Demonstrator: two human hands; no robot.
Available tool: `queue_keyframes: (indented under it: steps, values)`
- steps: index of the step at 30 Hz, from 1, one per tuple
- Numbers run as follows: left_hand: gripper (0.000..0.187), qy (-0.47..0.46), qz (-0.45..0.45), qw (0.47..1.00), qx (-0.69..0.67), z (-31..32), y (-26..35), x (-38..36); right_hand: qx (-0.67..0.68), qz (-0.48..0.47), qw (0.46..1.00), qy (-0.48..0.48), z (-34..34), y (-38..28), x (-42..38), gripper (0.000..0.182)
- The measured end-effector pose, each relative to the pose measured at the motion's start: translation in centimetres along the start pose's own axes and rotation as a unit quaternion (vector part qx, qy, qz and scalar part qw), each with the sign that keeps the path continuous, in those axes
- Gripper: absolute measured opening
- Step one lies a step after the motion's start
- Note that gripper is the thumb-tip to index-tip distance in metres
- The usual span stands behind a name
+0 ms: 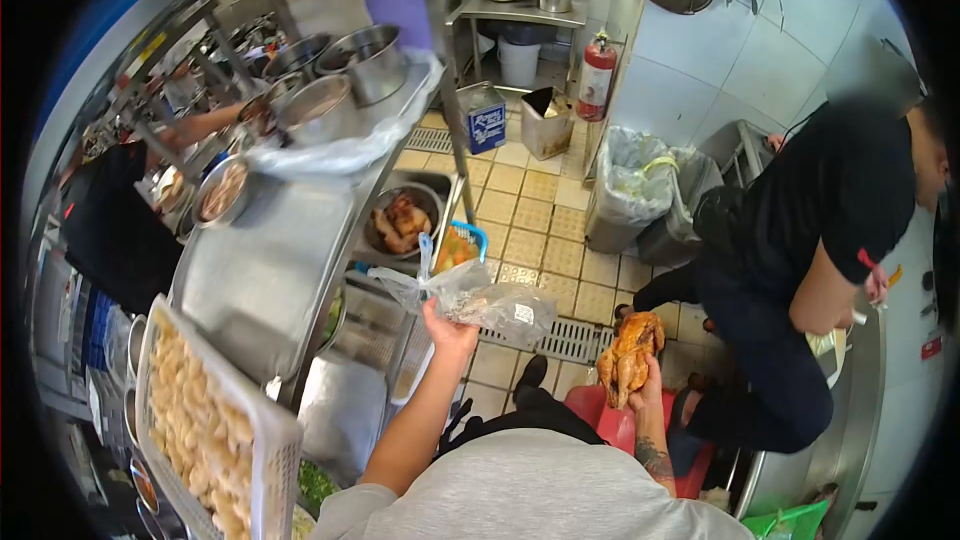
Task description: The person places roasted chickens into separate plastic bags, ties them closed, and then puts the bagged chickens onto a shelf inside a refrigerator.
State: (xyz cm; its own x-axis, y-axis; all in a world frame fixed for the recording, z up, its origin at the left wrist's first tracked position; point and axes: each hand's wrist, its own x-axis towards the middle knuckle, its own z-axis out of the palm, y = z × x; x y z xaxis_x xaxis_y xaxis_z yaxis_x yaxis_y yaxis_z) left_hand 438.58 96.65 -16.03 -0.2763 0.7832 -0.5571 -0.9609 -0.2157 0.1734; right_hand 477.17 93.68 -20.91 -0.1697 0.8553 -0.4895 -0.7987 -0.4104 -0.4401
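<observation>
My left hand [452, 331] is closed on a clear plastic bag [515, 310], held out in front of me over the floor. The bag's top is gathered in a bluish twist, and a small white label shows on its side; what lies inside I cannot make out. On the right, a whole roasted chicken [630, 358], browned and glossy, rests in my right hand [649, 392], whose fingers are mostly hidden beneath it. Behind the plastic bag, a metal bowl [436, 202] holds more browned poultry on a lower shelf.
A co-worker in black [775, 210] bends close on my right. At left, a steel shelf carries a metal tray [270, 260], several pots and a white basket [285, 440] of pale pieces. Lined bins [620, 230] and a fire extinguisher [597, 80] stand ahead.
</observation>
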Motion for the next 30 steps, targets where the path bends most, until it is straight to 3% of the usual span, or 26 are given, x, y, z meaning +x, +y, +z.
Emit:
queue_keyframes:
  steps: [7,13,19,22,23,26,27,30]
  values:
    - [0.059,-0.102,-0.037,0.994,0.022,15.1,-8.2,12.7,-0.01,0.018,1.0,-0.017,8.3,-8.2,14.1,0.048]
    - [0.056,-0.095,-0.06,0.992,0.056,25.6,-16.0,22.8,0.001,-0.043,0.998,-0.051,12.5,-14.3,25.8,0.052]
    - [0.057,-0.097,-0.179,0.971,0.125,32.6,-28.0,36.1,0.042,-0.057,0.996,-0.06,15.1,-20.2,32.5,0.055]
    - [0.054,-0.119,-0.231,0.952,0.159,35.9,-34.6,41.9,0.059,-0.107,0.992,-0.02,16.1,-22.2,36.7,0.056]
    - [0.054,-0.157,-0.221,0.951,0.149,37.1,-36.9,43.3,0.071,-0.125,0.99,-0.011,16.5,-23.0,38.3,0.056]
    - [0.053,-0.152,-0.248,0.933,0.212,37.6,-41.8,48.8,0.107,-0.153,0.982,0.016,16.3,-24.4,41.8,0.056]
    - [0.064,-0.135,-0.263,0.9,0.321,36.4,-42.7,51.6,0.117,-0.155,0.981,0.017,16.6,-25.2,43.1,0.056]
    - [0.075,-0.053,-0.179,0.773,0.607,33.4,-43.2,55.5,0.113,-0.154,0.981,0.044,16.6,-27.7,47.1,0.054]
